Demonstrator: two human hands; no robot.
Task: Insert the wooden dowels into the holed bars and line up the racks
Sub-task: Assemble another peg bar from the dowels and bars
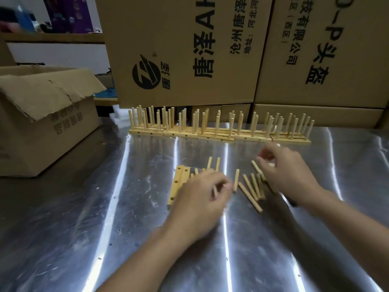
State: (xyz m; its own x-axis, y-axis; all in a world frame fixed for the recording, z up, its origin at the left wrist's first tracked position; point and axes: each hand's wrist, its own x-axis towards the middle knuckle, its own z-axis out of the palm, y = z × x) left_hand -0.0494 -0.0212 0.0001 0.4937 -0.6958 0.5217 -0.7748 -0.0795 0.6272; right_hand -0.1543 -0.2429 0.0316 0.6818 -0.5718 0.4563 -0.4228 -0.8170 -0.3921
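A steel worktop fills the view; two big printed cartons stand along its far edge, and an open carton sits at the far left.

The racks form one row against the big cartons, end to end, well beyond both hands; five sections can be counted, each bristling with upright pegs, though how many bars deep each goes I cannot tell.

The left hand lies palm down at mid-worktop, fingers curled and blurred; whether it grips anything I cannot tell. The right hand is just beyond it and to the right, fingers bent, thumb by the tip of one dowel; blur hides whether it is pinching it.

Two holed bars lie flat side by side, touching, just left of the left hand and partly under it.

Loose dowels lie in two lots; about six fan out between the hands, their far ends running under the right hand; about five more poke out beyond the left hand's knuckles, two of them longer in view.
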